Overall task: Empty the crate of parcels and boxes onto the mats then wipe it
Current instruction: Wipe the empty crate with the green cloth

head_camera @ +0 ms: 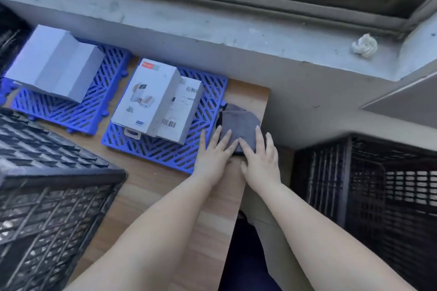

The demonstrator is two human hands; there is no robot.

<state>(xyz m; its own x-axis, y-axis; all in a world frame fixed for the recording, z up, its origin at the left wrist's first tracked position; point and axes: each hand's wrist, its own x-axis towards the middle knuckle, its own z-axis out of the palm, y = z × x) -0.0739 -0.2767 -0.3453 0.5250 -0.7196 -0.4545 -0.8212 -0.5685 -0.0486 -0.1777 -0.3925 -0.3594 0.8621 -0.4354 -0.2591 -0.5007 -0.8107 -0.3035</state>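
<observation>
- Your left hand (214,153) lies flat with straight, slightly spread fingers; its fingertips rest on the near left edge of the folded grey cloth (238,123), and the outer fingers reach over the corner of the right blue mat (170,149).
- Your right hand (259,158) also lies flat, fingers straight, pressing down on the near right part of the cloth. Neither hand is curled round anything.
- The cloth sits on the wooden table (151,186) near its right edge, just beside the right blue mat and touching or overlapping its right side.
- On that mat stands a white product box (146,99) with a printed picture on its face, and a second white box with barcode labels (183,111) leans against its right side.
- The left blue mat (71,111) lies further left on the table, apart from the right one by a narrow strip of wood. A plain grey-white box (54,64) rests on it.
- The black crate (47,196) stands on the table at your near left, well apart from your hands; the lattice surface facing you shows no parcels on it.
- Another black crate (378,194) sits lower, to the right of the table.
- A knotted white cloth (364,47) lies on the grey ledge (212,28) beyond the table.
</observation>
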